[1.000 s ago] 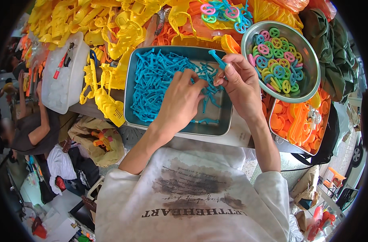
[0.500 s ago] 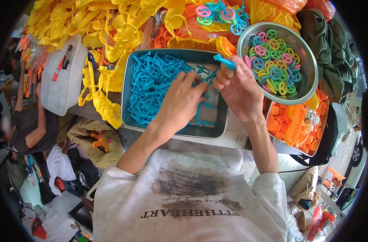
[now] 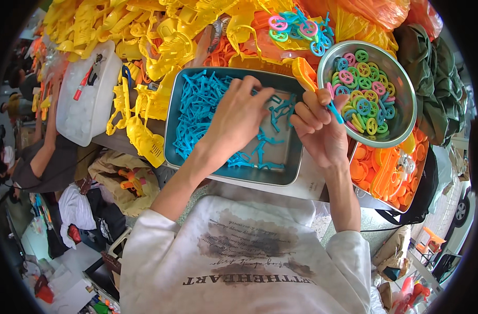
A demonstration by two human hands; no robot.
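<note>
White printed shirt (image 3: 239,238) at lower centre. Steel tray (image 3: 287,152) mid-frame, blue pieces (image 3: 196,99) heaped left, scattered right. Above tray, left grip (image 3: 236,118), fingers curled; cannot tell if holding. Pinched in right grip (image 3: 321,131), right of centre: blue plastic piece (image 3: 335,113). Upper right, steel bowl (image 3: 404,89) of coloured wheels (image 3: 364,82). Upper left, piled yellow parts (image 3: 108,21).
</note>
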